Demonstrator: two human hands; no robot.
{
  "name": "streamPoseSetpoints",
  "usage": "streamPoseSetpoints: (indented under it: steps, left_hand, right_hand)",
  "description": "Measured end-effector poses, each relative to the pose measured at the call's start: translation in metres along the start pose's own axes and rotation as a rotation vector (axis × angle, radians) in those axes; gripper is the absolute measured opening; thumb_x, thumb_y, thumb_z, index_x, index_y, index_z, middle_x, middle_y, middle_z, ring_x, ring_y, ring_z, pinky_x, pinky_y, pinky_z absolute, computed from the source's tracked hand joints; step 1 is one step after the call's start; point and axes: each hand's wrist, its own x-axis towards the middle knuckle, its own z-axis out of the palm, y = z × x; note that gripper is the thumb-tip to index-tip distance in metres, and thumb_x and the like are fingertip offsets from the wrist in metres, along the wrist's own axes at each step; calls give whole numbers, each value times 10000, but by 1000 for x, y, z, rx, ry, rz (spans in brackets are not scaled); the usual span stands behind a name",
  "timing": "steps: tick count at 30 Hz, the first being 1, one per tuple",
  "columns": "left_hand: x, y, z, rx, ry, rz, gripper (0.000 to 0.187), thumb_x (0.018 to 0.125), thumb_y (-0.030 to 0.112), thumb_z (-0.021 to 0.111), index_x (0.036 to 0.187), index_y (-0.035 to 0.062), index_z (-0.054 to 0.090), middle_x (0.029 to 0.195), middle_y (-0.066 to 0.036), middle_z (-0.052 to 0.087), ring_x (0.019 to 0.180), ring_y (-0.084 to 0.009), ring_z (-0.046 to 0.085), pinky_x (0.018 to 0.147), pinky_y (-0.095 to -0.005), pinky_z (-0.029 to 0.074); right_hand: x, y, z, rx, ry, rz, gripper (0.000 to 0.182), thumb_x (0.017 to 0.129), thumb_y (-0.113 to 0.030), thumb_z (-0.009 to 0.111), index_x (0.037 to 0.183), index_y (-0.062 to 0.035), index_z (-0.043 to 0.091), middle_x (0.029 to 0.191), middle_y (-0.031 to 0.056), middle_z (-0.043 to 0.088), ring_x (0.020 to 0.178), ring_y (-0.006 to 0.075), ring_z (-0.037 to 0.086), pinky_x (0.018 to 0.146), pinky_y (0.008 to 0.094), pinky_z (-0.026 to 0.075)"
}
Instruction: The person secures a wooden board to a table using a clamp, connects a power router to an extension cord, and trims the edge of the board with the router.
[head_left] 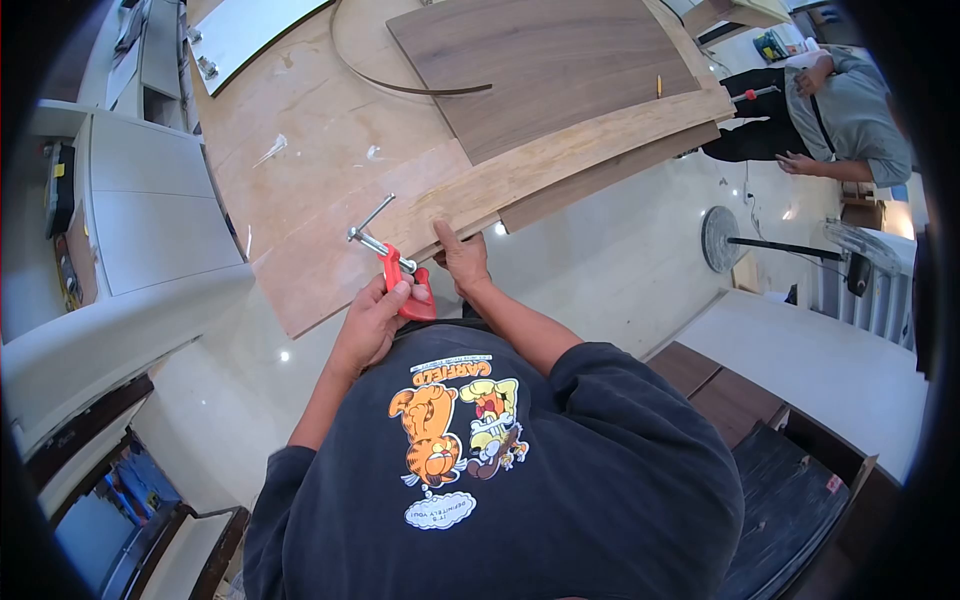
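My left hand [372, 322] is wrapped around the red frame of a C-clamp [393, 272], its metal screw and sliding bar pointing up over the corner of the plywood worktop [310, 235]. Beside it, my right hand [463, 262] grips the near edge of a long light wooden board [540, 168], thumb on top and fingers hidden underneath. The board lies along the worktop's edge, over a brown wood-grain panel [560, 70] that sticks out past it. A pencil [659, 87] rests on that panel near the far end.
A person [845, 110] stands at the board's far end, close to another red clamp [750, 95]. A curved edging strip [430, 92] and a white panel [255, 35] lie on the worktop. A standing fan [720, 238] is at right, cabinets [150, 180] at left.
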Motion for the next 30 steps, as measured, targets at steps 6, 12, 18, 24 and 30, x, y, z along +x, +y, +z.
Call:
streamPoseSetpoints:
  steps: [6,12,18,24,30]
  left_hand:
    - [0,2,2,0,-15,13,246,1045,194,492,1198,3,513,1084,-102,630,1048,-186,618,953,-381,521]
    - [-2,2,3,-25,-5,49,266,1045,201,486,1214,-2,518,1100,-123,637,1067,-217,625,951,-414,523]
    - [1,10,5,-56,88,12,289,1042,215,492,1228,-6,514,1090,-112,651,1059,-214,629,942,-419,526]
    - [2,9,8,-58,90,11,285,1037,213,513,1218,-7,507,1093,-115,663,1044,-200,626,928,-421,528]
    - [0,-1,5,-109,43,35,288,1031,201,532,1238,5,496,1121,-124,660,1091,-211,612,971,-429,505]
  right_hand:
    - [-3,-7,5,-10,-16,0,523,810,-474,790,1115,-108,574,821,8,611,575,101,549,491,251,457]
    - [-3,-7,3,-4,10,54,495,803,-435,803,1102,-107,582,824,5,618,576,100,553,482,249,442]
    - [-4,-8,4,-24,91,163,470,786,-427,816,1047,-100,601,837,9,625,600,105,566,493,262,427]
    - [-8,-17,1,-55,15,189,602,768,-480,811,1155,-104,544,945,43,627,731,148,596,645,340,477]
    - [-2,-8,3,55,30,93,496,805,-348,819,1126,-48,588,913,48,650,713,133,613,564,295,491]
